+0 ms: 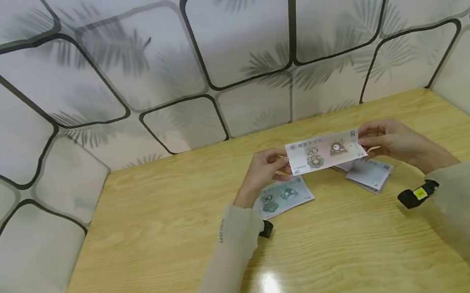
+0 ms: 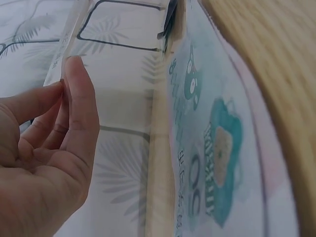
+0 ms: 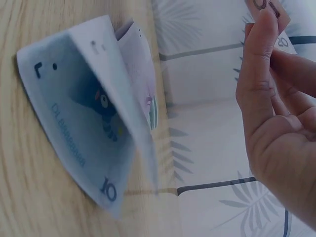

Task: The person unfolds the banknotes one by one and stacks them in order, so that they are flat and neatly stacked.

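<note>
A play banknote (image 1: 325,151) marked 20 is stretched flat between both hands, above the table. My left hand (image 1: 266,169) pinches its left edge between thumb and fingers; the left wrist view shows that pinch, with the note seen nearly edge-on. On the right, my right hand (image 1: 390,142) pinches the opposite edge. Beneath the left hand lies a green note (image 1: 285,196) marked 50, on top of others. Below the right hand rests a folded bluish note (image 1: 371,174); in the right wrist view this folded note (image 3: 74,98) reads 10, with pinkish paper (image 3: 137,64) behind it.
The notes lie on a light wood table (image 1: 164,250). Behind and to the sides hangs a pale patterned cloth (image 1: 246,31) with dark lines and leaf prints. A dark strap with a yellow label (image 1: 419,193) sits at the right wrist.
</note>
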The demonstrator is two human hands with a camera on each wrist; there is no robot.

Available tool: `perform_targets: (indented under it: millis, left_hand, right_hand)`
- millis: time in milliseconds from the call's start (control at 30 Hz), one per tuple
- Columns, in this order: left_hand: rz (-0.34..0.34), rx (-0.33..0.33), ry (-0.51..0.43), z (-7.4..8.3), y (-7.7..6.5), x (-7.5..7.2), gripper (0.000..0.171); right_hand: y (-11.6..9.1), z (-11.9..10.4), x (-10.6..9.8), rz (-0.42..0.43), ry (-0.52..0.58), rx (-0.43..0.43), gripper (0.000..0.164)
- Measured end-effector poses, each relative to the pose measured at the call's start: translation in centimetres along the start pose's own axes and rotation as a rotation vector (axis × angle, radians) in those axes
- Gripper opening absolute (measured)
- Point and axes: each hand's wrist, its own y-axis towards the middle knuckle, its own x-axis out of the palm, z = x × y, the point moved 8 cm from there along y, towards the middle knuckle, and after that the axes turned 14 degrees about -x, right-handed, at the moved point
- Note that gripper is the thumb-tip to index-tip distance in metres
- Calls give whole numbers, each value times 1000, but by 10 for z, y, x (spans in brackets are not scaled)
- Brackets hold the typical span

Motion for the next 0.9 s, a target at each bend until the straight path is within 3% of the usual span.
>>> perform_targets:
  millis: [233,400,567,767,900]
  left_hand:
    - [-30,-29,-1,-6,-2,-2,23]
    - [-42,-13,17,-4,-4,-4,23]
    - [-31,-7,45,-4,-10,-9,22]
    - [-36,-6,41,-7,-14,-15,22]
    - [-21,-10,28,-11,-18,-20,23]
  right_hand:
    - [0,4,4,9,-52,36,28]
    - [2,5,5,15,-88,57,26]
    - [5,9,12,-10,-54,61,25]
    - [8,11,17,-20,-145,77,25]
    - [11,11,23,-35,-132,67,23]
